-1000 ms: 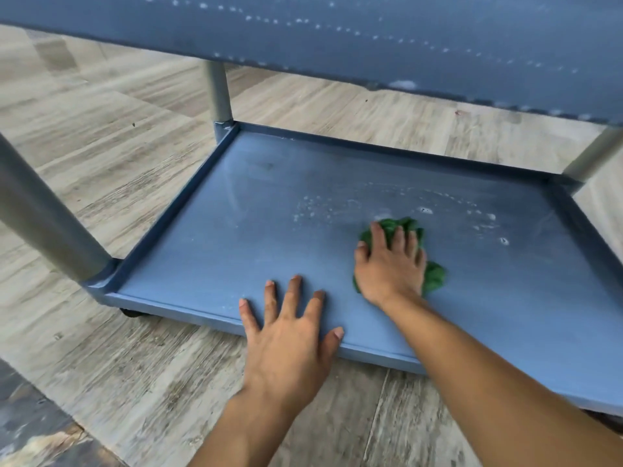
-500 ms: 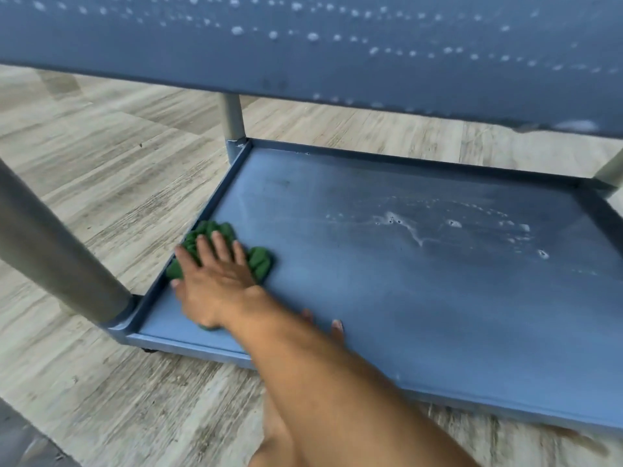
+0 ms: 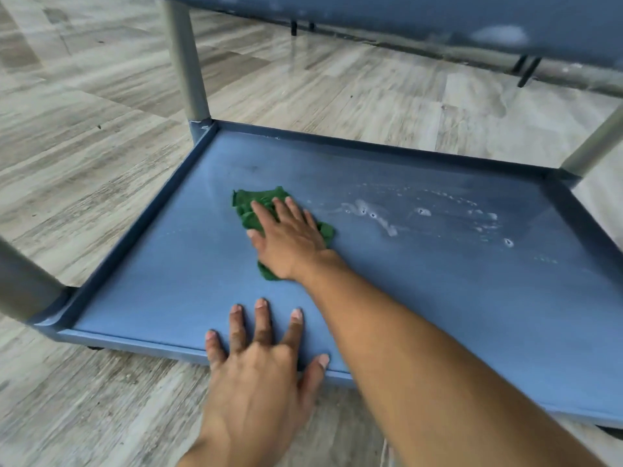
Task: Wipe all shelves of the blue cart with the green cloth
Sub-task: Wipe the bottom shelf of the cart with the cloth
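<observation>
Pale wood-look flooring (image 3: 84,146) lies around the blue cart (image 3: 202,129). On its bottom shelf (image 3: 161,284), left of middle, the fingers (image 3: 266,214) of the right hand (image 3: 290,241) lie straight and close together, pressing the crumpled green cloth (image 3: 251,205) flat. The left hand (image 3: 256,372) braces on the near rim, fingers spread wide and holding nothing. Soapy streaks and droplets (image 3: 381,220) sit just right of the cloth and run toward the far right corner, so the stroke likely wants to sweep rightward under even palm pressure, with overlapping passes worked into the raised edges.
</observation>
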{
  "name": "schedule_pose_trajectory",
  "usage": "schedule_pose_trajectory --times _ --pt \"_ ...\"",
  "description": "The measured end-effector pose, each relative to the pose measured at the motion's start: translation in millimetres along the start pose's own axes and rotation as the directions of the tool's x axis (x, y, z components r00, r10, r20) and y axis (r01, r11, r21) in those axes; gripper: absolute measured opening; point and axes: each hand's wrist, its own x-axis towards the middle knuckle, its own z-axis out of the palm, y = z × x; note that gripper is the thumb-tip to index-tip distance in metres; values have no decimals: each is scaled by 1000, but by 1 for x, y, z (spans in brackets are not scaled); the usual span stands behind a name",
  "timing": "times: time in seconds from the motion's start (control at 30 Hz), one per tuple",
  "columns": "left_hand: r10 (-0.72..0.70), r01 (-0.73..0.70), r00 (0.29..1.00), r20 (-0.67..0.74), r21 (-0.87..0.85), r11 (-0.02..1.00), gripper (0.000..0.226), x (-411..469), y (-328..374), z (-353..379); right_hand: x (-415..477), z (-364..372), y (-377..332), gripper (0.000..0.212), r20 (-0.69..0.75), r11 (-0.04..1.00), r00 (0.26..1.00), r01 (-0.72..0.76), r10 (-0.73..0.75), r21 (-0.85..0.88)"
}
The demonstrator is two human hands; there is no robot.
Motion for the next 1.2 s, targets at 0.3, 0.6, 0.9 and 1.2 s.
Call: schedule_pose_trajectory --times 0.3,0.6,0.9,1.2 --pt "-55 57 991 -121 13 998 85 -23 -26 7 -59 -44 182 61 -73 955 956 -289 284 -74" --pt "-58 58 998 -14 0 998 85 1 -7 -12 -137 -75 309 60 -144 864 868 -491 475 -107" --pt "-82 88 991 109 -54 995 91 15 3 -24 -232 -104 411 63 -204 661 665 -744 719 -95" --pt "-99 105 992 77 -76 992 93 8 10 -22 -215 -102 406 57 -291 553 537 -832 792 -31"
